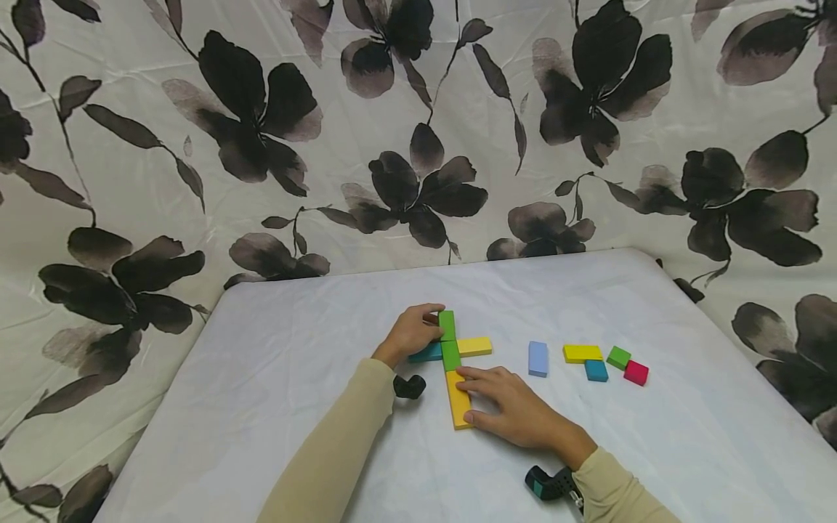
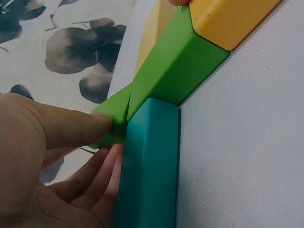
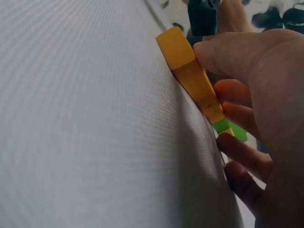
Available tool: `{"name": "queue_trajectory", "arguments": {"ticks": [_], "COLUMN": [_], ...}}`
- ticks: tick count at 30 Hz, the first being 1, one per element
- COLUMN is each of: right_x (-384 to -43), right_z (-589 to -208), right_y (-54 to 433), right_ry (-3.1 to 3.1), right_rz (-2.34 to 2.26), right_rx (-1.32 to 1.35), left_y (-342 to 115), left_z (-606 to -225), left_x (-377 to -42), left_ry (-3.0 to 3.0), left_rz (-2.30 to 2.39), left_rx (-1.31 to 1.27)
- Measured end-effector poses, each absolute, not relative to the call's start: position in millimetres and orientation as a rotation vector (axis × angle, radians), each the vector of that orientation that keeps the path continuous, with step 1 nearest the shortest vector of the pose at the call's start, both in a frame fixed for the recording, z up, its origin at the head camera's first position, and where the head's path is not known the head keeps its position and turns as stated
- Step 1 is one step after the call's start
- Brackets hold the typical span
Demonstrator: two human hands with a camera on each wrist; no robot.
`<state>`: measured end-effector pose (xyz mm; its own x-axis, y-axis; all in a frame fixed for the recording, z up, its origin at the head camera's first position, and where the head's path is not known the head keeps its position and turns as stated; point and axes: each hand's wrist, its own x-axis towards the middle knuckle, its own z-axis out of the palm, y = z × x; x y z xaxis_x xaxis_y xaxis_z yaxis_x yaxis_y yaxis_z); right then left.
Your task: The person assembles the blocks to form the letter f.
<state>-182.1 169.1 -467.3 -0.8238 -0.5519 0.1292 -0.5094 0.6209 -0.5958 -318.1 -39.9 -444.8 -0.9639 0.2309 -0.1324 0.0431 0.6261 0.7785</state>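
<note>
My left hand (image 1: pixel 408 335) pinches the far green block (image 1: pixel 447 325) between thumb and fingers. That block lies end to end with a second green block (image 1: pixel 451 356). A teal block (image 2: pixel 149 166) meets the second green block on its left, and a yellow block (image 1: pixel 474 346) sits on its right. Nearer me, a long orange-yellow block (image 1: pixel 458 401) continues the line. My right hand (image 1: pixel 513 407) rests its thumb and fingertips on this long block, along its right side, without curling round it.
To the right on the white-covered table (image 1: pixel 294 319) lie a light blue block (image 1: pixel 538 359), a yellow block (image 1: pixel 582 354), a small blue block (image 1: pixel 596 370), a small green block (image 1: pixel 618 357) and a red block (image 1: pixel 636 373). Floral cloth (image 1: pixel 484 109) hangs behind.
</note>
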Motion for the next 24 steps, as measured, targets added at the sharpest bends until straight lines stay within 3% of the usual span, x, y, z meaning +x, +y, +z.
{"name": "queue_trajectory", "arguments": {"ticks": [24], "right_x": [-183.2], "right_z": [-465.5], "right_y": [170.1], "right_ry": [2.744], "right_rz": [-0.992], "right_rx": [-0.899], "left_y": [-38.6], "left_z": [-439.0], "left_x": [-319.1], "left_ry": [2.711], "left_rz": [1.056], "left_rx": [0.283]}}
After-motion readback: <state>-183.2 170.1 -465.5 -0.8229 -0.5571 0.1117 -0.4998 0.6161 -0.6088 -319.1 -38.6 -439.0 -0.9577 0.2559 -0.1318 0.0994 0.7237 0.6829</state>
